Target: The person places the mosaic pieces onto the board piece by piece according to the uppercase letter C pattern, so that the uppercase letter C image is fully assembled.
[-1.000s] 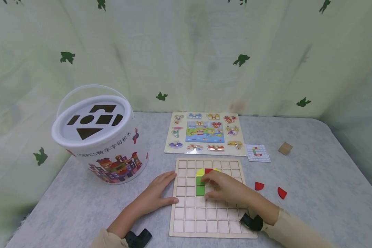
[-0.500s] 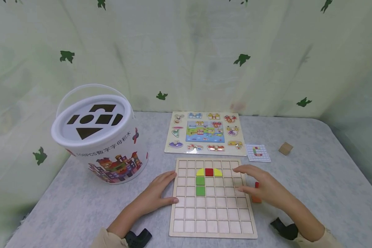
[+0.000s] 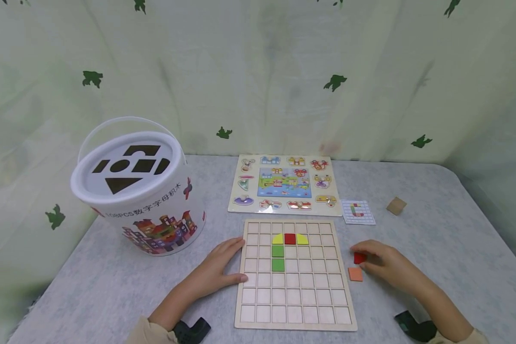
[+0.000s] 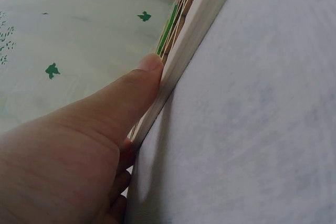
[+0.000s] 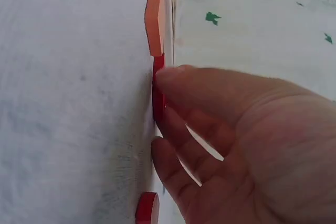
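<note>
A wooden grid board (image 3: 258,298) lies flat on the table. In its upper part sit a red square tile (image 3: 290,239), a yellow quarter-circle tile on either side of it, and two green square tiles (image 3: 277,264) under the left yellow one. My left hand (image 3: 215,267) rests at the board's left edge; in the left wrist view its thumb (image 4: 131,90) touches the rim. Right of the board my right hand (image 3: 387,263) pinches a red quarter-circle tile (image 5: 158,95) between thumb and fingers, at the table surface. An orange square tile (image 3: 355,274) lies just nearer me.
Another red tile (image 5: 147,208) lies beyond my right hand, hidden in the head view. Behind the board are a knobbed picture puzzle (image 3: 284,182), a pattern card (image 3: 358,212) and a brown square piece (image 3: 396,206). A lidded white bucket (image 3: 133,191) stands left.
My right hand has left the tiles on the board, moved right and come down on the red quarter-circle tile. The orange tile has come into full view. My left hand has stayed put.
</note>
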`<state>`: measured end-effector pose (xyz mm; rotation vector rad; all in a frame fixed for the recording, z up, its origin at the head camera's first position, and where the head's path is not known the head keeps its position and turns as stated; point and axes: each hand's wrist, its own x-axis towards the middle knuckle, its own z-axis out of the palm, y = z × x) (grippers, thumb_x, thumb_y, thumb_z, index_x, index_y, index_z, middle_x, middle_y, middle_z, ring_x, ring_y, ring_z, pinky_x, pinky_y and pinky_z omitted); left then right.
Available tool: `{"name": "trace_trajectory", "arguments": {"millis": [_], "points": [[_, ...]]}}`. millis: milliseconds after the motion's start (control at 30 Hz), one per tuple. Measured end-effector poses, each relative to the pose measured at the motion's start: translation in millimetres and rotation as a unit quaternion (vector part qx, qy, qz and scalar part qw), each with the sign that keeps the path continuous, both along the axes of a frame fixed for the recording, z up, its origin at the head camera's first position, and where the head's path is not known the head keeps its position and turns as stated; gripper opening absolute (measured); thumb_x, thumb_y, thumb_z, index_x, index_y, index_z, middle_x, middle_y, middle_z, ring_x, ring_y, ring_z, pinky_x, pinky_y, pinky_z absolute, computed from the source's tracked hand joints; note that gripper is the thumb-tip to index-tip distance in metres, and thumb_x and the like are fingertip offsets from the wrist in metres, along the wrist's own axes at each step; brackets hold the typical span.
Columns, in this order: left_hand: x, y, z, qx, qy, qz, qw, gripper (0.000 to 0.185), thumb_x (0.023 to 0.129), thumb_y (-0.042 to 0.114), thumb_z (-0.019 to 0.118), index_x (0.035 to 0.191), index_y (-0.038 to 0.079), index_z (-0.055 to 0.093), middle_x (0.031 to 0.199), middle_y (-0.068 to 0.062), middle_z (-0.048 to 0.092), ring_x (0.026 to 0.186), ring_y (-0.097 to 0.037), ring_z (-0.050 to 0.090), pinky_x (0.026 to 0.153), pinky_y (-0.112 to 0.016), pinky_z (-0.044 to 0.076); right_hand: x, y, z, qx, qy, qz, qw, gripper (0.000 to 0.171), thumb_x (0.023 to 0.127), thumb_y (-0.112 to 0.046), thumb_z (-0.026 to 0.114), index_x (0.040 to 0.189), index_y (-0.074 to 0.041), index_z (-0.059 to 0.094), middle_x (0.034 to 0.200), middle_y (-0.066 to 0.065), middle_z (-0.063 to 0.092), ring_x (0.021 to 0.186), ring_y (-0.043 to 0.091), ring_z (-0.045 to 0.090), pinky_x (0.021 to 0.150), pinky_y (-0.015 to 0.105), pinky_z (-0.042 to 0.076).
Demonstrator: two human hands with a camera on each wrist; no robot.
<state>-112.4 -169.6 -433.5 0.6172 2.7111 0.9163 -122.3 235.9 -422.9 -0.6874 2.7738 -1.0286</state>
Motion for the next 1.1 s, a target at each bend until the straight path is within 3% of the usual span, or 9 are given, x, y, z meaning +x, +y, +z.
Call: {"name": "trace_trajectory", "arguments": {"millis": [133,367,533,700,900,1100], "points": [[0.8,0.0,1.3,0.005,-0.002,0.001,1.0000,0.077,0.069,0.052,0.055,0.131,0.019,0.024,0.133,0.006,0.020,0.120,-0.013,0.016,0.094,-0.039,0.020,-2.2,2.9,-4.7,0.020,0.021,-0.010,1.000,0.030,0.071,-0.007,0.063,0.099,-0.019,0.058,0.094,-0.011,0.052,0.086,0.006,0.047,0.071,0.023,0.043],[1.5,-0.1,2.3,0.004,-0.004,0.003,1.0000,0.077,0.069,0.052,0.055,0.131,0.020,0.024,0.132,0.007,0.021,0.120,-0.013,0.016,0.094,-0.040,0.019,-5.6,3.2,-4.4,0.028,-0.010,-0.034,0.999,0.024,0.072,-0.023,0.063,0.094,-0.017,0.057,0.078,-0.008,0.049,0.065,0.007,0.044,0.054,0.019,0.041],[1.2,-0.3,1.1,0.002,-0.004,0.002,1.0000,0.076,0.069,0.052,0.055,0.131,0.020,0.024,0.133,0.006,0.020,0.120,-0.013,0.015,0.094,-0.039,0.019,-4.9,4.0,-0.6,0.044,-0.025,-0.035,0.998,0.027,0.071,-0.016,0.065,0.096,-0.015,0.056,0.076,-0.006,0.047,0.066,0.008,0.043,0.055,0.019,0.041],[0.6,-0.4,0.3,0.001,0.002,0.000,1.0000,0.077,0.069,0.052,0.054,0.131,0.020,0.023,0.133,0.006,0.020,0.120,-0.013,0.015,0.094,-0.039,0.020,-5.0,2.8,1.3,0.057,-0.026,-0.049,0.997,0.026,0.071,-0.020,0.064,0.096,-0.014,0.057,0.079,-0.007,0.050,0.068,0.007,0.045,0.058,0.020,0.042],[0.8,-0.5,0.8,0.003,0.001,0.000,1.0000,0.077,0.069,0.052,0.055,0.132,0.020,0.023,0.133,0.006,0.020,0.120,-0.013,0.015,0.094,-0.040,0.020,-2.0,-3.4,7.7,0.032,-0.003,-0.070,0.997,0.031,0.070,-0.026,0.065,0.097,-0.015,0.057,0.085,-0.007,0.054,0.070,0.004,0.050,0.064,0.023,0.045],[0.5,-0.6,-0.4,0.001,-0.001,0.002,1.0000,0.077,0.069,0.053,0.054,0.132,0.022,0.022,0.133,0.007,0.019,0.120,-0.013,0.015,0.094,-0.040,0.020,5.7,-21.2,22.4,-0.017,0.047,-0.055,0.997,0.030,0.069,-0.022,0.067,0.097,-0.015,0.058,0.083,-0.011,0.054,0.069,0.003,0.050,0.061,0.025,0.046]]}}
